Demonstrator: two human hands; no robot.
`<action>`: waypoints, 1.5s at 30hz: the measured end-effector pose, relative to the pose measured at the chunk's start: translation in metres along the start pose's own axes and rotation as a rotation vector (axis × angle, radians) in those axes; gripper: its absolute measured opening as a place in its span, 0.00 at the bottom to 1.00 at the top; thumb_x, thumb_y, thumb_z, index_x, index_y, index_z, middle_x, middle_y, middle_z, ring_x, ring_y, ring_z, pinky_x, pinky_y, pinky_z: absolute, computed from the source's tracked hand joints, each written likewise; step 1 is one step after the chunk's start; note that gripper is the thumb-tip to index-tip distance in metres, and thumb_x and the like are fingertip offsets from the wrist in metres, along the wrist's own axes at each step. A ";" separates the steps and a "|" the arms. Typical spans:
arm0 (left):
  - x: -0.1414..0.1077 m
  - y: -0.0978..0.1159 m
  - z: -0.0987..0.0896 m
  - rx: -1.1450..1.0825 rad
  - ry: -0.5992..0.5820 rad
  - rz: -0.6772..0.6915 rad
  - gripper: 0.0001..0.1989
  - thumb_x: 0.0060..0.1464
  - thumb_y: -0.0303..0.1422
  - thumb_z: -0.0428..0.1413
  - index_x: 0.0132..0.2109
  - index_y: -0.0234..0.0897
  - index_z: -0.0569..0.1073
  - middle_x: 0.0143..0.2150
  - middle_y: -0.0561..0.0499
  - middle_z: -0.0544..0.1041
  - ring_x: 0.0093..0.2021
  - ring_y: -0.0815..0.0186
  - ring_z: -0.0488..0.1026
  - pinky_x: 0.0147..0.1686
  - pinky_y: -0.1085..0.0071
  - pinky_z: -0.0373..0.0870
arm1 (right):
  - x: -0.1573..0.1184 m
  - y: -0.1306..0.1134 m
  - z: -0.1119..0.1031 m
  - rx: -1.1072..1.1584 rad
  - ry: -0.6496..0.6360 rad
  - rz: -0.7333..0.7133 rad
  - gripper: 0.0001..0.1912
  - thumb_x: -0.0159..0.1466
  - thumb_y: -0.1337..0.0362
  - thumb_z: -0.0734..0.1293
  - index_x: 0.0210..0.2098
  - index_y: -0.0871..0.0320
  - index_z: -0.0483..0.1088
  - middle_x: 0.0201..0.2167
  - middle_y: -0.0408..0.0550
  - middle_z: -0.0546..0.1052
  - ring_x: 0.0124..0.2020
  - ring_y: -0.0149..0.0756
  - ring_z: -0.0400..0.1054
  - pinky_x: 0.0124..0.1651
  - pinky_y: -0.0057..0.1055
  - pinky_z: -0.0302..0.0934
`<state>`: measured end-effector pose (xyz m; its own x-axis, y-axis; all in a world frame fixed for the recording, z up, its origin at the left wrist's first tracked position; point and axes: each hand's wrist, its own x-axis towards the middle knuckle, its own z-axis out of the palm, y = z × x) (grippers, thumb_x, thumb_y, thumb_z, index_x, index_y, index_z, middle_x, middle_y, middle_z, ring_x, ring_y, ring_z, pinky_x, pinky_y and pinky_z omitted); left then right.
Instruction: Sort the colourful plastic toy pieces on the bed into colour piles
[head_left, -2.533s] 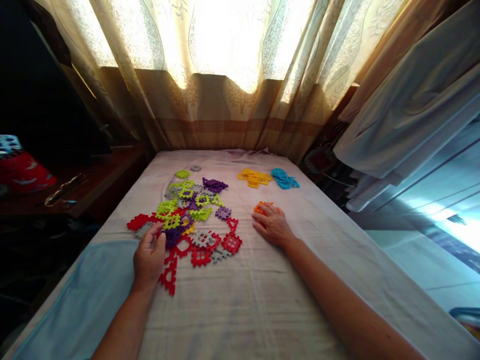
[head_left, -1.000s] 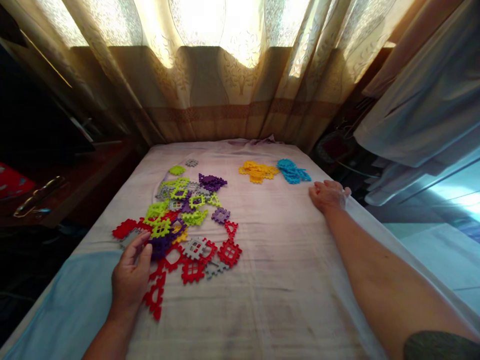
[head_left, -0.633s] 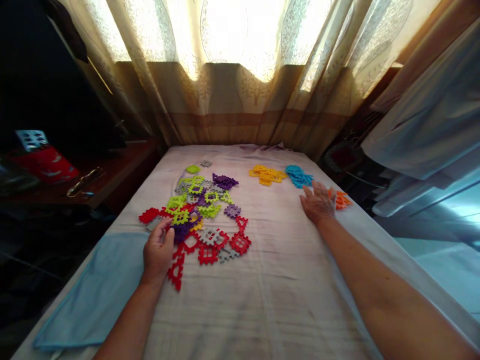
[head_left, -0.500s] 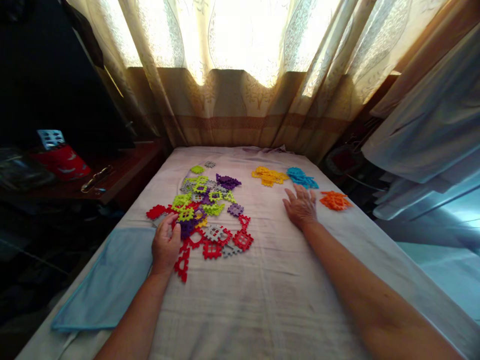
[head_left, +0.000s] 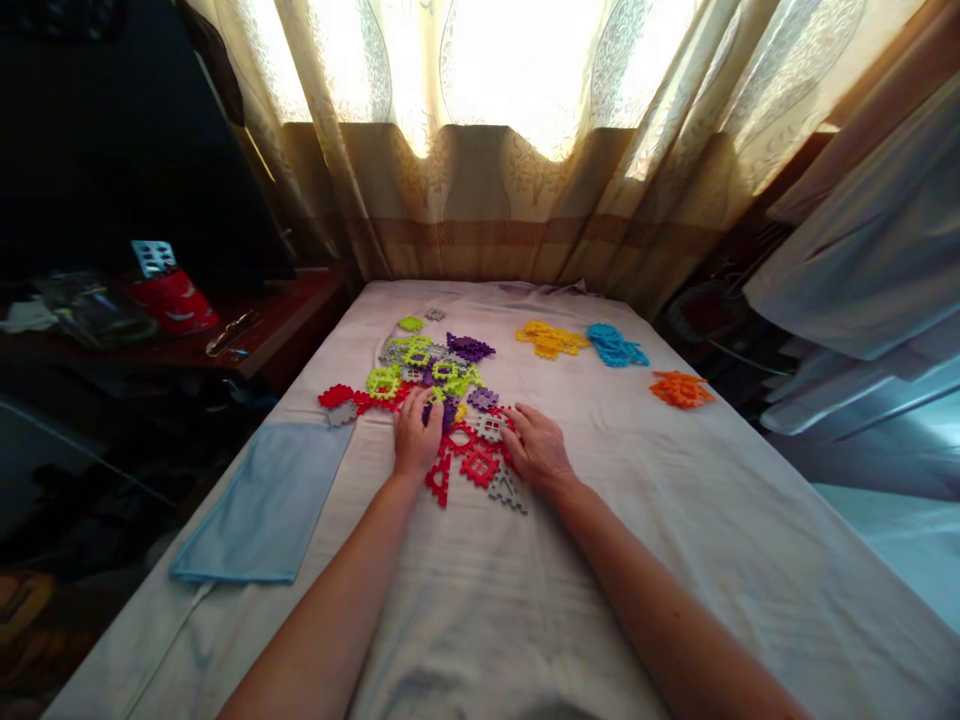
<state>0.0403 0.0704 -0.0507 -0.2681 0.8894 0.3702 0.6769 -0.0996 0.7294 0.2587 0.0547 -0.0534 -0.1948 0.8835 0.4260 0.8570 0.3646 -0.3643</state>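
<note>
R hand (head_left: 538,446) moved to 4 o'clock of pile (head_left: 446,371), fingers spread; L hand (head_left: 417,436), grip unclear. Pcs (head_left: 480,467) prob. light, stiff: pinch edges.

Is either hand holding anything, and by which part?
Cannot be told: the left hand is at a purple piece, the right hand at a grey window piece; any grip is hidden.

The main pile (head_left: 450,408) lies on the sheet (head_left: 480,580), left of three smaller piles (head_left: 551,338). A cloth (head_left: 262,510) lies before it, to the left; a curtain (head_left: 480,220) hangs behind.
</note>
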 end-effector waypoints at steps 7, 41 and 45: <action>-0.017 -0.009 -0.025 -0.019 -0.142 0.209 0.25 0.60 0.46 0.51 0.59 0.38 0.70 0.65 0.40 0.67 0.67 0.55 0.62 0.67 0.52 0.56 | -0.021 0.039 -0.019 0.123 0.103 0.120 0.18 0.67 0.59 0.58 0.46 0.55 0.77 0.48 0.53 0.79 0.50 0.43 0.71 0.56 0.42 0.63; -0.020 -0.030 -0.065 0.578 0.046 0.063 0.27 0.59 0.42 0.49 0.61 0.34 0.68 0.67 0.32 0.63 0.68 0.42 0.56 0.66 0.36 0.43 | -0.024 0.067 -0.057 -0.297 0.030 0.307 0.15 0.62 0.56 0.65 0.45 0.55 0.76 0.44 0.54 0.80 0.45 0.46 0.71 0.47 0.40 0.61; 0.012 -0.039 -0.072 0.668 0.017 -0.128 0.36 0.56 0.50 0.49 0.63 0.29 0.65 0.68 0.25 0.60 0.68 0.33 0.54 0.63 0.30 0.39 | -0.028 0.072 -0.050 -0.304 0.074 0.342 0.18 0.63 0.57 0.64 0.49 0.54 0.75 0.55 0.57 0.74 0.54 0.50 0.67 0.51 0.45 0.61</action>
<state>-0.0383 0.0532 -0.0332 -0.3813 0.8682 0.3176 0.9157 0.3076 0.2585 0.3501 0.0419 -0.0499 0.1485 0.9108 0.3853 0.9692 -0.0567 -0.2394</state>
